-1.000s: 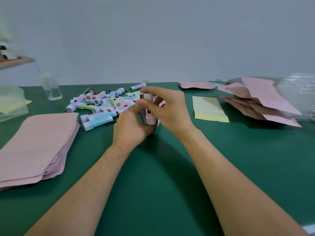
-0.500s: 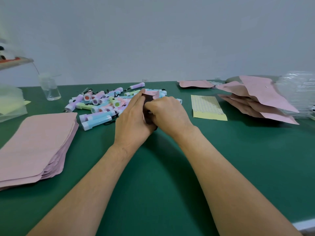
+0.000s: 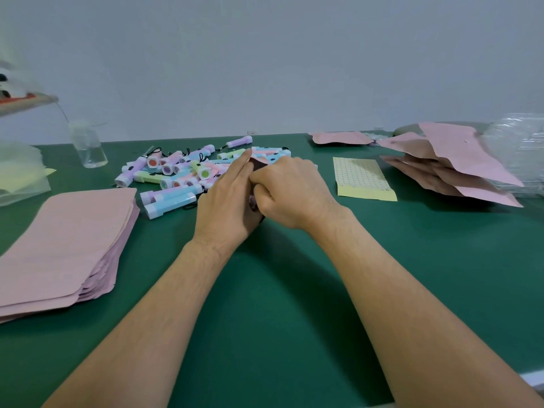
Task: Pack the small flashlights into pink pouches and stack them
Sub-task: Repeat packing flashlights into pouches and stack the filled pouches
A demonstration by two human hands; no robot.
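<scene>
A pink pouch (image 3: 259, 164) stands upright between my two hands at the table's middle, mostly hidden by them. My left hand (image 3: 226, 204) holds its left side, fingers laid straight along it. My right hand (image 3: 290, 192) grips the right side with curled fingers. No flashlight shows inside the pouch. Just behind the hands lies a pile of several small pastel flashlights (image 3: 182, 172). A stack of flat empty pink pouches (image 3: 64, 245) sits at the left. A heap of bulging pink pouches (image 3: 450, 166) is at the right.
A yellow dotted sticker sheet (image 3: 363, 179) lies right of my hands. A clear glass bottle (image 3: 88, 148) stands at the back left, near a translucent bag (image 3: 17, 172). Clear plastic packaging (image 3: 524, 154) is piled at the far right. A single pink pouch (image 3: 338, 138) lies at the back.
A second ago my right hand held a pink flashlight upright at the pouch's mouth. The flashlight has dropped out of sight and both hands have closed in around the pouch.
</scene>
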